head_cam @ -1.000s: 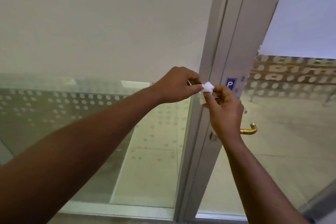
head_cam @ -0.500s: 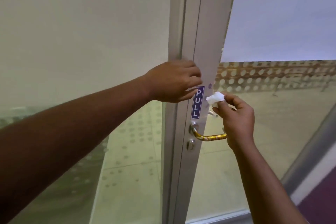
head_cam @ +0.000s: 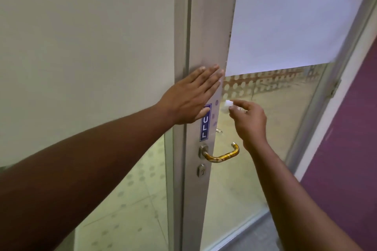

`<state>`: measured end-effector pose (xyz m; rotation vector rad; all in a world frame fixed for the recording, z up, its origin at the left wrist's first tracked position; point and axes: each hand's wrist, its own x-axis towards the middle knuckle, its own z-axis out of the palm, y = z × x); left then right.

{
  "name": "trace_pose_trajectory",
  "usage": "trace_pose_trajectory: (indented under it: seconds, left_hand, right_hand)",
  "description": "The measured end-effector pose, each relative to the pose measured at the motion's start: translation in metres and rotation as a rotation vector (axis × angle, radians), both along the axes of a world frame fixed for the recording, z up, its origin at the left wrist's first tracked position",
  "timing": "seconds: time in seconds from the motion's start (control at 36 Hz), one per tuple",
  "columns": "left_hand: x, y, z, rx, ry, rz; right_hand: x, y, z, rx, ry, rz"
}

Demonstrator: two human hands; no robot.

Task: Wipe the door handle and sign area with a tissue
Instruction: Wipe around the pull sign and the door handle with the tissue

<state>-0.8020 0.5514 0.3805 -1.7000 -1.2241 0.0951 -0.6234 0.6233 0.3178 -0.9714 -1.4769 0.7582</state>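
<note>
A blue vertical PULL sign (head_cam: 204, 128) is stuck on the grey metal door stile (head_cam: 212, 26). Below it a gold lever door handle (head_cam: 223, 156) juts right from a round silver base, with a keyhole (head_cam: 201, 170) underneath. My left hand (head_cam: 189, 99) lies flat and open on the stile, its thumb covering the top of the sign. My right hand (head_cam: 247, 120) pinches a small folded white tissue (head_cam: 226, 105) just right of the stile edge, level with the sign's top and above the handle.
Frosted glass panels with dot patterns flank the stile on both sides (head_cam: 285, 79). A purple wall (head_cam: 350, 149) stands at the right beyond the door's hinged frame (head_cam: 334, 87). A tiled floor shows through the lower glass.
My left hand has let go of the tissue, opened and pressed flat on the stile above the sign. The right hand now holds the tissue alone, beside the sign. The view has moved closer.
</note>
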Motion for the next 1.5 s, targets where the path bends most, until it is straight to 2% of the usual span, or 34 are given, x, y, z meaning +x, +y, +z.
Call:
trace_pose_trajectory:
  seconds: [0.22, 0.47, 0.81, 1.08, 1.25, 1.36, 1.5]
  left_hand:
    - [-0.012, 0.012, 0.005, -0.027, 0.063, -0.03]
    - [-0.022, 0.021, 0.003, -0.001, 0.176, -0.032]
    - [-0.021, 0.023, 0.002, -0.005, 0.218, -0.008]
    - [-0.02, 0.022, 0.002, -0.015, 0.214, 0.011]
    - [-0.019, 0.022, 0.002, -0.018, 0.212, 0.017]
    - [-0.019, 0.022, 0.002, -0.016, 0.201, 0.009]
    - [-0.019, 0.022, 0.002, -0.014, 0.203, -0.001]
  right_hand:
    - [-0.013, 0.013, 0.0, 0.14, -0.082, -0.149]
    - [-0.033, 0.025, -0.006, 0.372, -0.162, -0.158]
    - [-0.047, 0.03, -0.034, 0.51, -0.15, -0.171]
    - [-0.037, 0.032, -0.047, 0.454, -0.236, -0.185]
    - [-0.043, 0.034, -0.029, 0.483, -0.152, -0.168]
    - [-0.045, 0.027, -0.043, 0.537, -0.183, -0.141]
    - [-0.039, 0.031, -0.05, 0.492, -0.192, -0.15]
